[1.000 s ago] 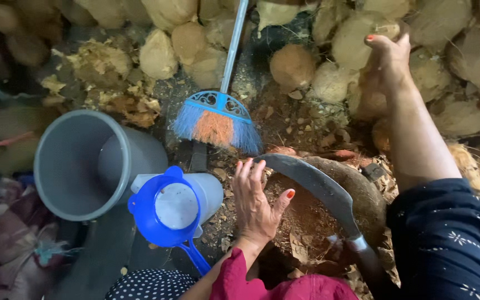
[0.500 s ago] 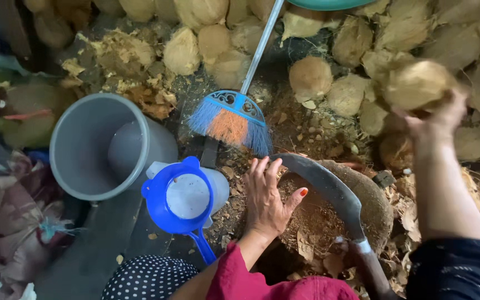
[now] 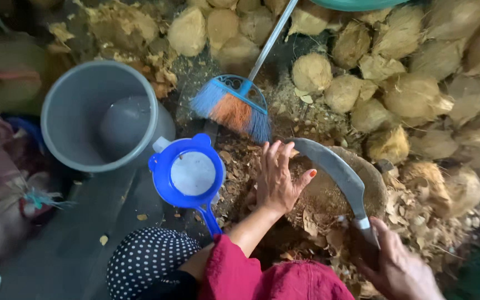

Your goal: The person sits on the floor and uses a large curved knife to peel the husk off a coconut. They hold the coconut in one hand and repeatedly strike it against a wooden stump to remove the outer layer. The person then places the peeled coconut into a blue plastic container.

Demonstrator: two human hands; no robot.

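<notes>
My left hand (image 3: 278, 179) lies flat with fingers spread on the husk-strewn wooden block (image 3: 374, 186), just left of a curved knife blade (image 3: 334, 166). My right hand (image 3: 398, 271) at the lower right is closed around the dark handle of that knife, whose blade arcs over the block. A husked coconut (image 3: 440, 186) lies just right of the block. Neither hand holds a coconut.
A pile of husked coconuts (image 3: 418, 94) fills the top and right. A blue-and-orange broom (image 3: 234, 105) leans in from above. A blue strainer (image 3: 190, 172) sits over a white jug beside a grey bucket (image 3: 98, 114). A polka-dot knee (image 3: 145, 261) is below.
My right hand reached into the coconut pile, lifted a coconut, then came down to the knife handle. The left hand stayed on the block.
</notes>
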